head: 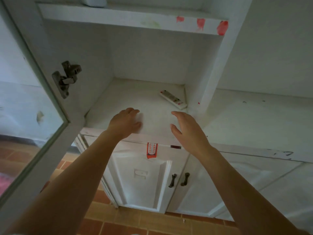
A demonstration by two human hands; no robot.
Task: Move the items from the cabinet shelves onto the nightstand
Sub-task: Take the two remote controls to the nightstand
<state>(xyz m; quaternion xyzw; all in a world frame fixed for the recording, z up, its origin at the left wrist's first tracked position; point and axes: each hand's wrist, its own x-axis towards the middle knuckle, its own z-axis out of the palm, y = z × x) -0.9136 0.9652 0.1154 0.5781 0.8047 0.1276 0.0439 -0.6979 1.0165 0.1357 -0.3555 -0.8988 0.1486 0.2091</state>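
A white remote control (172, 99) with coloured buttons lies at the back right corner of the lower cabinet shelf (128, 99). My left hand (126, 122) hovers over the shelf's front edge, fingers curled loosely, holding nothing. My right hand (187, 130) is raised beside it, fingers apart, empty, a short way in front of the remote. On the upper shelf (132, 19) a white object (95, 1) shows only its bottom part at the top of the view.
The cabinet's glass door (30, 116) stands open on the left, its hinge (66, 78) showing. Below are white lower doors with dark handles (179, 179) and a red sticker (152, 150). A white counter (254, 119) runs to the right. Orange floor tiles lie below.
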